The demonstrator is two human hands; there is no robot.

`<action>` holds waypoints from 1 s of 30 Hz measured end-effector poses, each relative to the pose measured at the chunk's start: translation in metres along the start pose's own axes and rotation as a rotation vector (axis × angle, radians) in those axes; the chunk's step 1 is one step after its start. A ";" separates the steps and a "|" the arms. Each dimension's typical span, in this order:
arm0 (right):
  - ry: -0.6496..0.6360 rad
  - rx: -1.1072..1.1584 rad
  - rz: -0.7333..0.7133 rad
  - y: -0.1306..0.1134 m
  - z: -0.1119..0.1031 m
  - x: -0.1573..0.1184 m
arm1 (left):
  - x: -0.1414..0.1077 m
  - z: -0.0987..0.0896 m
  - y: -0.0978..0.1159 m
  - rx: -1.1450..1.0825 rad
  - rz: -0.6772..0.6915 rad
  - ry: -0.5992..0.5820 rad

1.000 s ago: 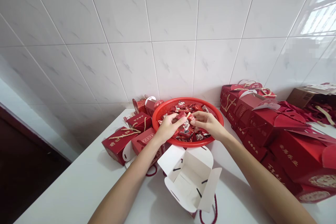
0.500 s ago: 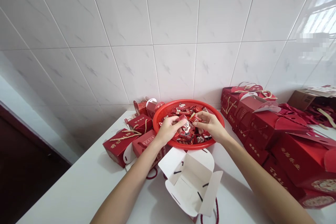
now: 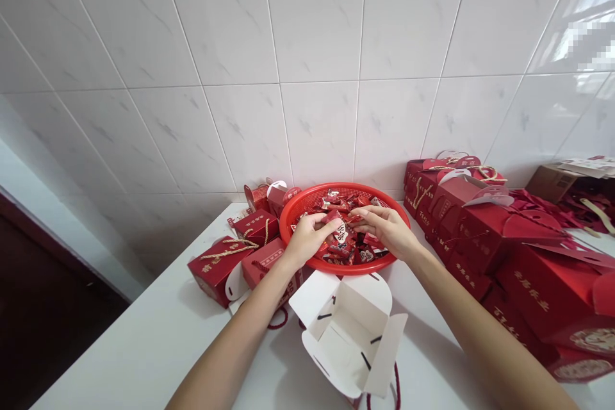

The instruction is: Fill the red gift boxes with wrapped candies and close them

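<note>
A red plastic basket (image 3: 307,264) full of red-wrapped candies (image 3: 358,240) stands against the tiled wall. Over its left part, my left hand (image 3: 310,237) pinches a wrapped candy (image 3: 340,232) with a white label between thumb and fingers. My right hand (image 3: 384,227) is over the basket's right side, fingers bent together on a red candy wrapper (image 3: 354,218) that is partly hidden by the fingertips. Between my forearms, in front of the basket, an open gift box (image 3: 343,333) shows its white inside and spread flaps, with nothing in it.
Closed red gift boxes (image 3: 218,269) with rope handles sit left of the basket. Stacked red boxes (image 3: 519,288) line the right side. Behind them lies a brown carton (image 3: 550,182) near red ribbon-like material. The white table (image 3: 144,346) ends at the left, beside a dark door (image 3: 43,307).
My right hand has shifted slightly, its fingers reaching a little left over the candies. The left hand stays almost in place with its candy.
</note>
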State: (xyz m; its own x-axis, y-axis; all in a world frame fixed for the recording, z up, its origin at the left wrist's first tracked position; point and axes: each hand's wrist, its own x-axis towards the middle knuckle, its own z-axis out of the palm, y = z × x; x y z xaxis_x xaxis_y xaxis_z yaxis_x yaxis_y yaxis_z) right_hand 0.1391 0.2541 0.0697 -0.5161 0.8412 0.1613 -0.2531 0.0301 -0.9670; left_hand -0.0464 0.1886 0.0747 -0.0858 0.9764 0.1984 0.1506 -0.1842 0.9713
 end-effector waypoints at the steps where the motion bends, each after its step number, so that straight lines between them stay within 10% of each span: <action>1: 0.011 0.006 -0.001 0.000 0.000 0.000 | 0.000 0.000 0.000 -0.001 0.005 -0.004; 30: 0.000 -0.074 -0.023 0.000 0.001 -0.002 | 0.003 -0.002 -0.008 -0.120 -0.058 0.057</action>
State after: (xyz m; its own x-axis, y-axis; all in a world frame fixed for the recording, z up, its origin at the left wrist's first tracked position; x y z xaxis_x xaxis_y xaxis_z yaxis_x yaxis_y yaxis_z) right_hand 0.1398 0.2518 0.0693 -0.5112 0.8396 0.1836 -0.2035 0.0893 -0.9750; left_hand -0.0499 0.1930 0.0681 -0.1475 0.9783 0.1458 0.0255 -0.1436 0.9893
